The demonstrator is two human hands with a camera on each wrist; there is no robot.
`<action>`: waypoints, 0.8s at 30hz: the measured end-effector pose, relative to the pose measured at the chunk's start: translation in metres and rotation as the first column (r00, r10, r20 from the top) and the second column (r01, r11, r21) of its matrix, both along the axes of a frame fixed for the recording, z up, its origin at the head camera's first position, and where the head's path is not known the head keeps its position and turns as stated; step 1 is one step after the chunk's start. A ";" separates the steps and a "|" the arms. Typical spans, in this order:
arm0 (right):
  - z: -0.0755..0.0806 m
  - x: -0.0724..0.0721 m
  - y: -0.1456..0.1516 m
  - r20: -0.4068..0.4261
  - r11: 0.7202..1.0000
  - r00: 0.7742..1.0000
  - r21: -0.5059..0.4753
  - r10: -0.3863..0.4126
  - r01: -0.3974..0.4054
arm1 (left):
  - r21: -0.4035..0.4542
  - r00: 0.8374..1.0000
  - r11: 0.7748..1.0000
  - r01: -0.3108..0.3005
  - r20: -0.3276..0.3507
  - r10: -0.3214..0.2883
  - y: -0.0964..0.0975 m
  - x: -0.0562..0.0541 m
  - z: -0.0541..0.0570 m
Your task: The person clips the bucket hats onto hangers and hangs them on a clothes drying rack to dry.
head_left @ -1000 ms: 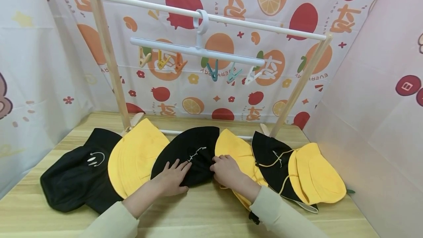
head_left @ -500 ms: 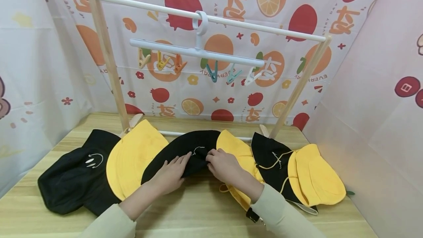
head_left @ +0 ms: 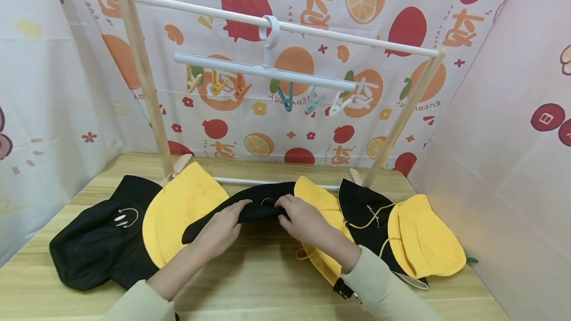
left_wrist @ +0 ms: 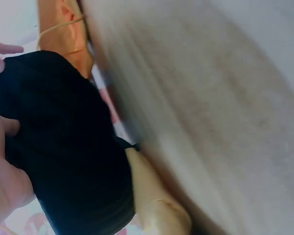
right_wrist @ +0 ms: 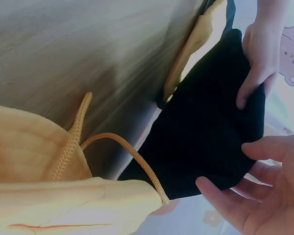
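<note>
A black bucket hat [head_left: 258, 207] with pale script embroidery, folded flat, is lifted at its near edge in the middle of the table. My left hand [head_left: 220, 227] grips its left part, thumb beneath and fingers on top. At the right, my right hand [head_left: 305, 219] holds the same near edge between thumb and fingers. The left wrist view shows the black cloth reaching from the left thumb to the right fingertips. In the right wrist view both thumbs lie against the hat's dark underside. A yellow bucket hat [head_left: 185, 212] lies beside the left hand, another yellow hat [head_left: 314, 199] beside the right.
A black smiley hat [head_left: 100, 241] lies far left; a black hat [head_left: 363, 212] and a yellow corded hat [head_left: 432, 241] lie right. Behind stands a wooden rack [head_left: 147, 78] with a pale blue hanger [head_left: 263, 68] carrying several clips [head_left: 285, 97].
Both hands have raised the black hat's near edge off the table and tipped it up. The left hand's thumb has gone under the brim, and its fingers now grip.
</note>
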State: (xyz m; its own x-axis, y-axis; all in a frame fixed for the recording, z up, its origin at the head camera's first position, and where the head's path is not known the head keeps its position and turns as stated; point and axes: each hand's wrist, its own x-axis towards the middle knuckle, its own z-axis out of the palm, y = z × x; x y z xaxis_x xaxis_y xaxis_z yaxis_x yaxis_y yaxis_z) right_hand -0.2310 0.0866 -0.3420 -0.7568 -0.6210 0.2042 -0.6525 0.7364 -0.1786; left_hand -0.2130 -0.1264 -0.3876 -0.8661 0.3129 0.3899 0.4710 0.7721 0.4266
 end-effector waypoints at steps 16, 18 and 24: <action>-0.002 -0.018 0.020 0.139 0.912 0.989 -0.411 0.053 0.009 | 0.093 0.992 0.995 -0.040 -0.119 0.051 -0.010 0.012 0.032; -0.002 -0.018 0.022 0.138 0.906 0.989 -0.424 0.056 0.008 | 0.081 0.987 0.996 -0.043 -0.148 0.055 -0.010 0.013 0.035; 0.004 -0.018 0.023 0.072 0.862 0.995 -0.507 0.071 -0.025 | 0.027 0.972 0.998 -0.064 -0.225 0.069 -0.007 0.020 0.051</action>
